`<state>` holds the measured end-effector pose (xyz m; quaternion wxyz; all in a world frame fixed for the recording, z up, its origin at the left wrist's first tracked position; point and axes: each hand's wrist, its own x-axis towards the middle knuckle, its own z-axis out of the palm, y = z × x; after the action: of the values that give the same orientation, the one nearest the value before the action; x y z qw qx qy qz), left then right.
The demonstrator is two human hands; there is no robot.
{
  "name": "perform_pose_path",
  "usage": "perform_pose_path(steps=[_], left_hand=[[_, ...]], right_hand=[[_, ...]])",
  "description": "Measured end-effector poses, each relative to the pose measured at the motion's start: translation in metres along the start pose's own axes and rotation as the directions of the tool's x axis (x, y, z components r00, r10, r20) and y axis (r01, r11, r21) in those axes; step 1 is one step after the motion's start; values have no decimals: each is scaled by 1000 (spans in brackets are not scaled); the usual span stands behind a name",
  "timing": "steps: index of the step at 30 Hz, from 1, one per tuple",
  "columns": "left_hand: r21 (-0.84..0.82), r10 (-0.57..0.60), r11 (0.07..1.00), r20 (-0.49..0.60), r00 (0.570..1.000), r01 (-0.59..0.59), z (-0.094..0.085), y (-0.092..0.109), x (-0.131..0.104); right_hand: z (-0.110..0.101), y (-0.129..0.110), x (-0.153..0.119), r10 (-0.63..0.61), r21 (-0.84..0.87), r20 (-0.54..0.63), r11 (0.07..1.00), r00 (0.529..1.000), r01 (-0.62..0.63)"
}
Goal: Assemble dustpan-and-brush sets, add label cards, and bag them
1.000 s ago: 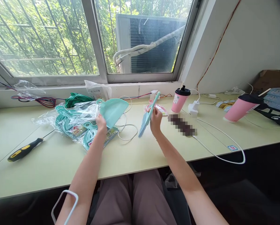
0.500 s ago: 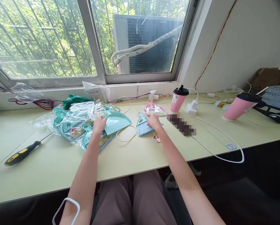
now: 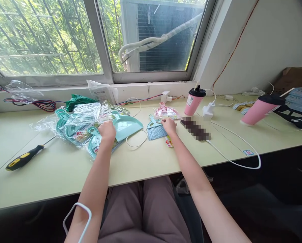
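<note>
The teal dustpan (image 3: pixel 128 126) lies on the table, its handle toward the window. At its left edge is my left hand (image 3: pixel 107 131), closed, fingers curled; what it grips, if anything, is hidden. A teal brush with blue bristles (image 3: pixel 156 131) lies right of the dustpan. My right hand (image 3: pixel 169 125) is closed on the brush's right end, above a red and yellow card (image 3: pixel 169 141). Wrapped teal dustpan sets (image 3: pixel 75 130) are heaped left of my left hand. A pink set in plastic (image 3: pixel 167 112) rests behind the brush.
A screwdriver (image 3: pixel 24 158) lies at the left. A white cable loop (image 3: pixel 137 145) rests between my hands. On the right are a blurred phone-like object (image 3: pixel 196 129), a charger (image 3: pixel 208 110), one pink cup (image 3: pixel 194 101) and another pink cup (image 3: pixel 261 109). The table's front edge (image 3: pixel 146 179) is near my lap.
My left hand has curled its fingers closed beside the dustpan. My right hand has shifted slightly right, toward the brush's end, and its fingers have closed. The whole view has tilted slightly.
</note>
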<state>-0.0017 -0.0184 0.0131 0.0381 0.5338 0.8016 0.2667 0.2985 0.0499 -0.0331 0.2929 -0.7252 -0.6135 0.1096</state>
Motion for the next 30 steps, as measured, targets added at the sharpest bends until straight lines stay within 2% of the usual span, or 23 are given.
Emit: perform_pose_path(steps=[3,4,6,7,9,11,13,15,17,21,25,27,30], left_hand=[[130,-3,992,-14,1000,5,1,0,3],[72,-6,997,-38,999,8,1,1,4],[-164,-21,986,-86,996,6,3,5,7],[-308,-36,951,-103,994,3,4,6,9],[-571,-100,821,-130,986,8,8,6,14],[-744,-191,668,-164,968,6,11,3,20],[-825,-219,562,-223,950,-64,14,-2,25],[-847,-158,510,-262,952,-149,16,-5,29],[-858,-69,480,-242,968,-180,19,-3,28],[-914,117,382,-98,988,-136,32,18,11],[-938,355,324,-2,935,-125,45,45,-17],[-948,401,299,23,916,-107,48,53,-28],[-947,427,297,18,904,-122,47,56,-35]], right_hand=[[1,0,0,-16,-9,-44,1000,999,16],[0,-1,1,-19,2,-54,1000,998,19],[-2,-1,1,-21,71,-64,997,998,26],[-3,-2,2,-24,133,-70,991,997,33],[-5,-4,4,-49,313,-95,947,994,76],[-8,-9,6,-97,537,-143,828,985,159],[-11,-15,5,-149,717,-191,654,970,241],[-16,-23,0,-187,808,-225,512,956,290],[-20,-32,-10,-203,839,-238,449,950,306],[-20,-53,-39,-226,824,-273,446,935,349],[-11,-63,-58,-214,702,-399,554,891,447],[-9,-63,-60,-171,645,-463,609,870,463],[-7,-60,-58,-103,625,-503,643,858,443]])
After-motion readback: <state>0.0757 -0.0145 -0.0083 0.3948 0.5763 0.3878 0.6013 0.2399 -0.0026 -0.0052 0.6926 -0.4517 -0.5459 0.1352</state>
